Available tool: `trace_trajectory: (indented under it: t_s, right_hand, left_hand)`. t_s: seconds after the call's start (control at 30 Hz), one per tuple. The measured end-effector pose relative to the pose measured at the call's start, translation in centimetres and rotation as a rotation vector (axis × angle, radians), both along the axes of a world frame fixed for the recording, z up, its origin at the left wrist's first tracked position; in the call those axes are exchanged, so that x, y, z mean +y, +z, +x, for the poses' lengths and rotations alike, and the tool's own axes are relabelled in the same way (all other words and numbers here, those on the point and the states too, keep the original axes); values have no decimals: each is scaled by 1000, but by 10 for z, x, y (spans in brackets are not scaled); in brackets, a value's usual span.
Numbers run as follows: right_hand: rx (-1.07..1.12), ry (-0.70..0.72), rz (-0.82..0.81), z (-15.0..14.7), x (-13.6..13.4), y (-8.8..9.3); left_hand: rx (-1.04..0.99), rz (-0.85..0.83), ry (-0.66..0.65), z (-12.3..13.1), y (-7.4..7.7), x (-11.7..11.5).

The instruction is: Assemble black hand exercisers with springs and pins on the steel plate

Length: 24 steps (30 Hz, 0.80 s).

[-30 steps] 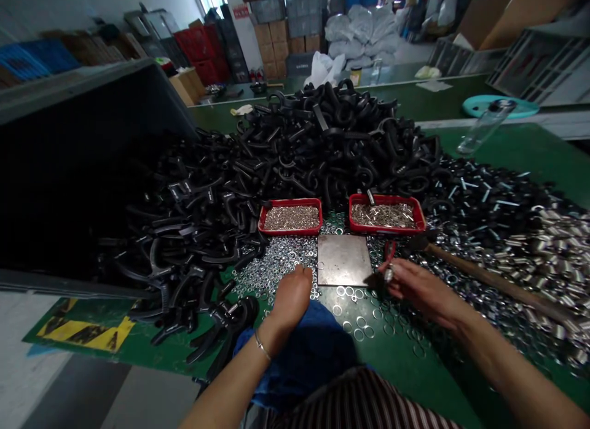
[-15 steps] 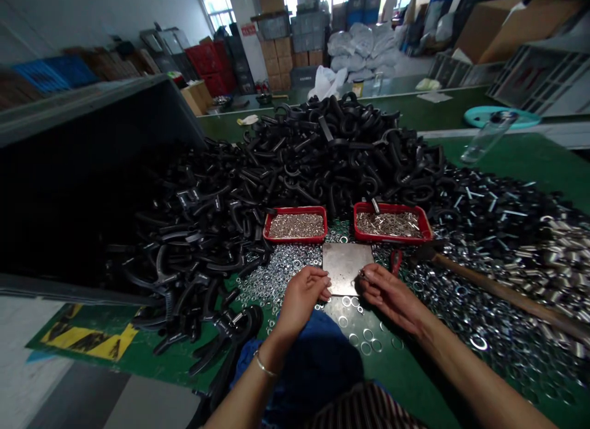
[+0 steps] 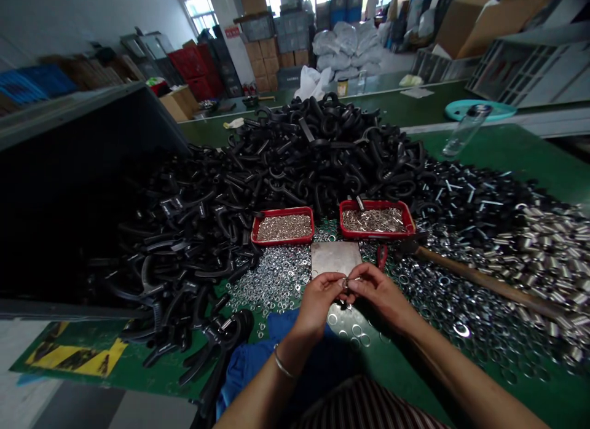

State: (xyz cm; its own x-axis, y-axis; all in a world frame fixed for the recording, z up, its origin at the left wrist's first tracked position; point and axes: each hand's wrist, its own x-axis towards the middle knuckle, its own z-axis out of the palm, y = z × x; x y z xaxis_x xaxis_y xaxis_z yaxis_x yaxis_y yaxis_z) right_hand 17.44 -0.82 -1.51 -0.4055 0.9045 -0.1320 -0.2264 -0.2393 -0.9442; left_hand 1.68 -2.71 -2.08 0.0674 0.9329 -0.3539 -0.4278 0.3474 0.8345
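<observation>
My left hand (image 3: 319, 300) and my right hand (image 3: 378, 294) meet fingertip to fingertip over the green table, just in front of a square metal plate (image 3: 335, 258). Both pinch a small shiny metal part (image 3: 345, 282) between them; its exact shape is too small to make out. Loose silver washers (image 3: 276, 275) lie scattered around and under the hands. Two red trays hold small metal pieces, one on the left (image 3: 282, 226) and one on the right (image 3: 375, 219), just beyond the plate.
A big heap of black curved plastic parts (image 3: 295, 165) fills the table's middle and left. A dark bin (image 3: 69, 189) stands at left. A wooden-handled hammer (image 3: 465, 272) and metal sleeves (image 3: 548, 244) lie right. A clear bottle (image 3: 463, 131) stands farther back.
Both hands have drawn together toward me from the washers and the plate's sides, and now pinch a small metal part between their fingertips. The view shifted slightly left.
</observation>
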Motion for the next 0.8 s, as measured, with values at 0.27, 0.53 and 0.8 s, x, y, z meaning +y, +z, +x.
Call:
trace_trajectory:
  t_s: [0.27,0.53,0.8]
  right_hand:
    - [213,42,-321,8,9,-7]
    - [29,-19,-241,9,24,0]
    - [-323,-15,231,9,54,26]
  left_hand:
    - [-129,-21,22,0,-1,-2]
    - [620,381,-44,-15,9,-2]
    - [1880,348,-266,-124,51,124]
